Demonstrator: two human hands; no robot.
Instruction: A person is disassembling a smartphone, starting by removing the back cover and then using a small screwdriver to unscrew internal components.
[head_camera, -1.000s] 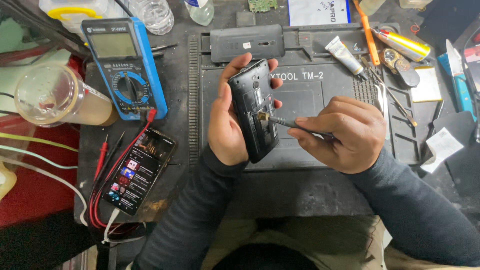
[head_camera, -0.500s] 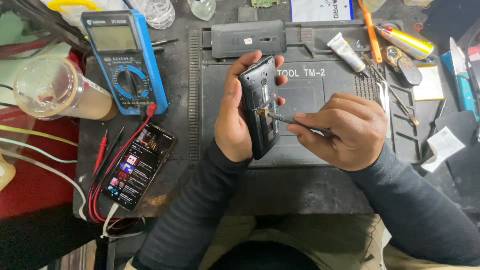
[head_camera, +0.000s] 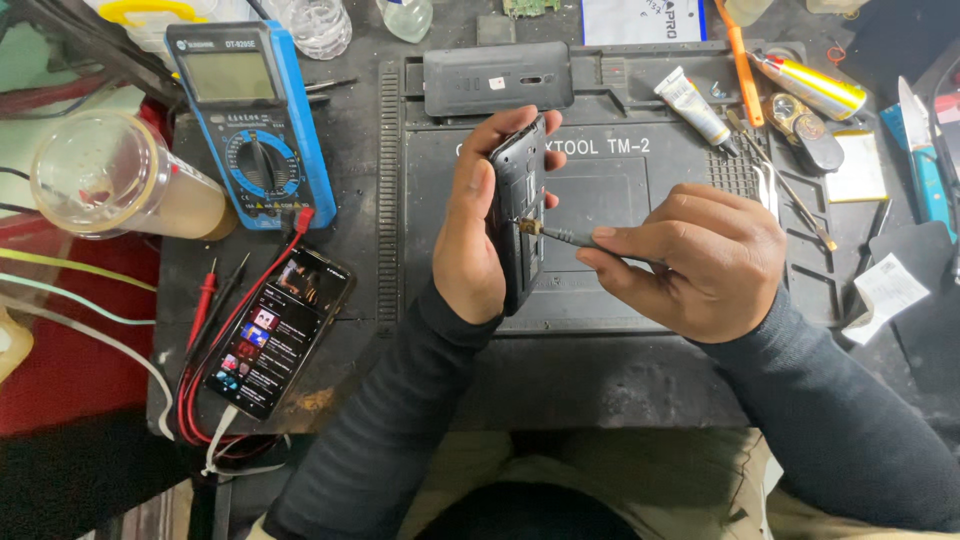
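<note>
My left hand (head_camera: 475, 225) grips an opened black phone (head_camera: 517, 215), held on edge above the dark repair mat (head_camera: 600, 200). My right hand (head_camera: 700, 260) pinches a thin grey tool (head_camera: 570, 237) whose tip touches a small brass-coloured part on the phone's inside. The phone's black back cover (head_camera: 497, 78) lies at the far edge of the mat.
A blue multimeter (head_camera: 255, 120) with red and black probe leads (head_camera: 225, 300) sits at the left. Below it a second phone (head_camera: 280, 330) shows a lit screen. A clear plastic cup (head_camera: 120, 180) lies at far left. A white tube (head_camera: 690, 105), tweezers (head_camera: 770, 190) and a blue knife (head_camera: 925, 165) are at the right.
The phone has turned more edge-on in my left hand and sits slightly higher. My right hand keeps the tool tip against it.
</note>
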